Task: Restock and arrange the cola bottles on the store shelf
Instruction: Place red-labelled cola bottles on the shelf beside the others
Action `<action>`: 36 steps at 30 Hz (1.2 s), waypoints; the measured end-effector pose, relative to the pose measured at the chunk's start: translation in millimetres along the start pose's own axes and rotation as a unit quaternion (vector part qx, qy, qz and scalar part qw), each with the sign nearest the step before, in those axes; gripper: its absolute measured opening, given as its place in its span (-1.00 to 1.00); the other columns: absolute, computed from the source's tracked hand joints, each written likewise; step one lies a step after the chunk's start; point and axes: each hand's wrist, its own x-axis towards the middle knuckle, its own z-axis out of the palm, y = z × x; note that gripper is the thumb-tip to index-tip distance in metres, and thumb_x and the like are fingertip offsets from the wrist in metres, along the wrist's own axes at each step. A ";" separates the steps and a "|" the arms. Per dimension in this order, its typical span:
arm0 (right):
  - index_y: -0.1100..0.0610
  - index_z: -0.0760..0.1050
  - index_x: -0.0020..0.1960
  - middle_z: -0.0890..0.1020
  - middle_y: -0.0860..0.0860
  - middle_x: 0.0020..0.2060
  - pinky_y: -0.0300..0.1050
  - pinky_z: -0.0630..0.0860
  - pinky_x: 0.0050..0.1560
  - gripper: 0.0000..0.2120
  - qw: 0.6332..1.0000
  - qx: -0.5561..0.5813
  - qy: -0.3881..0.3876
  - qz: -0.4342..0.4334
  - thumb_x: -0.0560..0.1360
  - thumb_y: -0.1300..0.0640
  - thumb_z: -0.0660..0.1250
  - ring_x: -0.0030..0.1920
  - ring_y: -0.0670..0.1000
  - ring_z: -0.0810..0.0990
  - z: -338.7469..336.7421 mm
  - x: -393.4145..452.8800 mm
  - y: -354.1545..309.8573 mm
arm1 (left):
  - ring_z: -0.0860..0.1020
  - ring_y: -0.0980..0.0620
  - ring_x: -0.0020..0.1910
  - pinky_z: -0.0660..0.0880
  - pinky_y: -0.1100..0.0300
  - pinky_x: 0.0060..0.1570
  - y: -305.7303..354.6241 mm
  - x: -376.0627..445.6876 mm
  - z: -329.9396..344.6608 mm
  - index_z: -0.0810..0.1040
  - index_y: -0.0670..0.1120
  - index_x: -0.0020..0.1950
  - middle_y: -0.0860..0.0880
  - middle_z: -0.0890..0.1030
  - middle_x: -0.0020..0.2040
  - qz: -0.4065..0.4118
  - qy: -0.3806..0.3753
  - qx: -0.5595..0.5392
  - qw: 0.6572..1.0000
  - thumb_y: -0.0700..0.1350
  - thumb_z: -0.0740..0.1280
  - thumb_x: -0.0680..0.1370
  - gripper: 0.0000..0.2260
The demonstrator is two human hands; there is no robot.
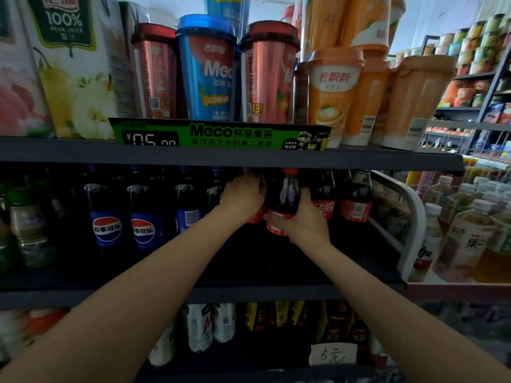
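Both my arms reach into the dark middle shelf (276,294). My right hand (304,219) grips a red-capped cola bottle (287,194) by its lower body, upright, near the shelf front. My left hand (243,196) is closed around another red-labelled cola bottle (255,215) just left of it; most of that bottle is hidden behind the hand. Two more red-labelled cola bottles (356,200) stand to the right, deeper in. A row of blue-labelled cola bottles (106,217) fills the left of the same shelf.
The upper shelf board (221,156) hangs low over the bottle caps and carries a green price strip (221,135), tea cups and juice cartons. Green-capped bottles (26,225) stand at far left. A white end rack (414,217) with tea bottles is on the right. Drinks fill the lower shelf.
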 end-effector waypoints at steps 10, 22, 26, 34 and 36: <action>0.07 0.16 0.39 0.55 0.09 0.19 0.16 0.61 -0.14 -0.12 0.999 -0.012 -0.039 -0.011 0.25 -0.22 0.49 0.05 0.16 0.60 10.9 16.7 1.0 | 0.23 -0.21 0.42 0.34 0.02 0.32 9.1 5.1 2.3 -0.15 -0.35 0.46 -0.30 0.11 0.46 -0.060 -0.073 0.021 0.995 -0.26 0.12 0.59 -0.43; 0.05 0.08 0.47 0.55 0.08 0.16 0.09 0.65 -0.15 -0.06 0.993 0.005 -0.110 0.050 0.27 -0.15 0.51 -0.03 0.10 0.63 15.9 3.3 17.5 | -0.02 -0.26 0.51 0.45 0.14 0.20 -4.4 -29.8 47.8 -0.25 -0.39 0.45 -0.36 -0.14 0.50 0.007 0.006 0.195 0.981 -0.40 0.00 0.57 -0.46; 0.12 0.25 0.38 0.60 0.06 0.05 0.04 0.66 -0.21 -0.19 0.991 0.003 -0.117 0.058 0.28 -0.19 0.49 -0.22 0.04 0.65 16.5 2.0 18.9 | 0.05 -0.27 0.50 0.46 0.17 0.18 -10.3 -34.7 55.4 -0.22 -0.41 0.45 -0.37 -0.12 0.49 0.036 0.023 0.240 0.970 -0.46 -0.07 0.53 -0.48; 0.13 0.26 0.37 0.58 0.07 0.11 0.03 0.66 -0.19 -0.21 0.988 0.016 -0.140 0.066 0.29 -0.16 0.49 -0.07 0.05 0.63 10.5 6.7 17.1 | 0.26 -0.33 0.39 0.31 0.01 0.35 -31.4 -69.9 73.7 -0.10 -0.35 0.48 -0.45 -0.06 0.46 0.100 -0.011 0.264 0.959 -0.24 0.16 0.57 -0.40; 0.13 0.27 0.35 0.58 0.08 0.12 0.04 0.66 -0.17 -0.24 0.987 0.016 -0.145 0.068 0.30 -0.12 0.50 -0.05 0.06 0.63 8.9 5.9 16.6 | 0.16 -0.33 0.45 0.21 -0.01 0.41 -29.1 -80.8 74.1 -0.10 -0.30 0.50 -0.41 -0.10 0.47 0.085 -0.062 0.232 0.967 -0.27 0.12 0.58 -0.43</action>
